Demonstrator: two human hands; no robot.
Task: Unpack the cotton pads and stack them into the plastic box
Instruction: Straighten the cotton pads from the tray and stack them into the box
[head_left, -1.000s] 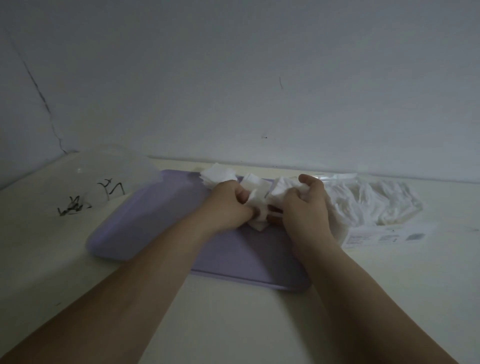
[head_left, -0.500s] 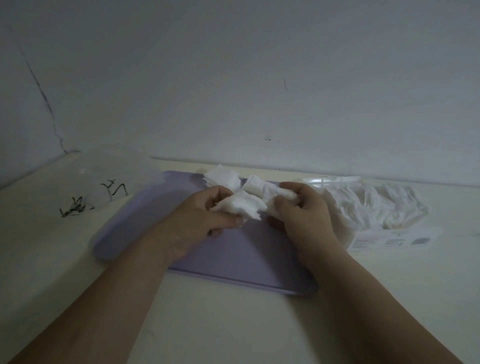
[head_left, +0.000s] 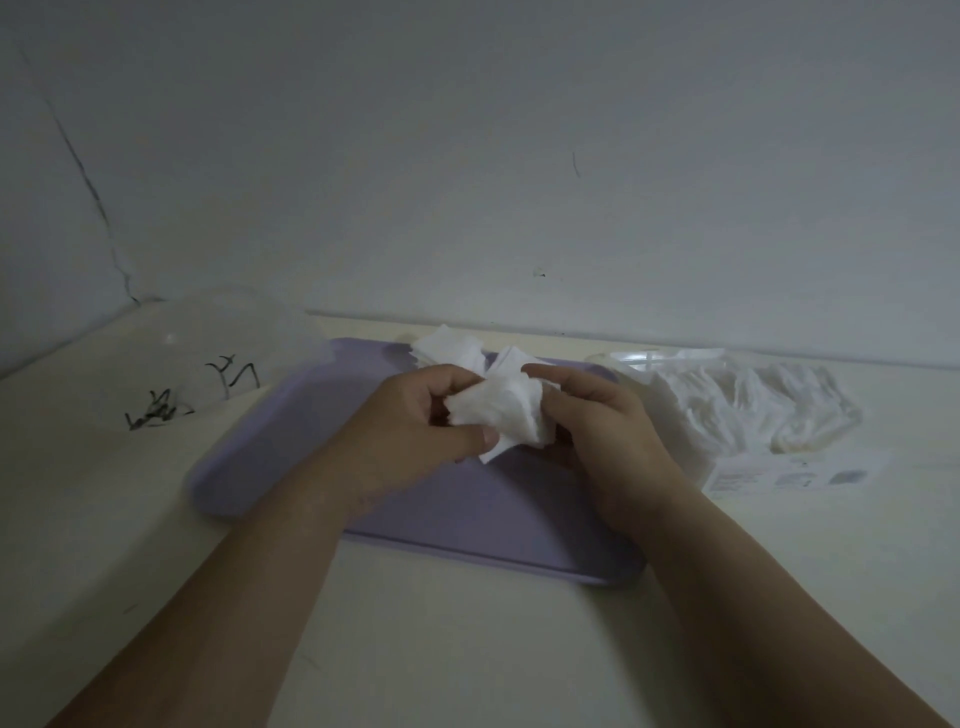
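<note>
Watching through the head camera, I am seeing both hands meeting above a smooth lavender tray (head_left: 457, 519) with rounded corners. The left hand (head_left: 410, 421) is pinching a soft, rumpled wad of white cotton pads (head_left: 501, 415), thumb pressing on its lower edge and fingers curling behind it. The right hand (head_left: 608, 436) is gripping the wad's other side, forefinger arching over the top. The wad is hiding most of the fingertips. A few square loose pads (head_left: 449, 351) are lying at the tray's far edge. Just right of the tray a crinkled, filmy wrapper (head_left: 753, 405) is sagging, with a printed label (head_left: 789, 475) too blurred to read. A clear plastic rim (head_left: 667, 356) is peeking out behind it; I cannot tell what it belongs to. On the cream table (head_left: 415, 649) at far left, a hazy see-through shape (head_left: 171, 353) with dark scribbles is hard to make out.
</note>
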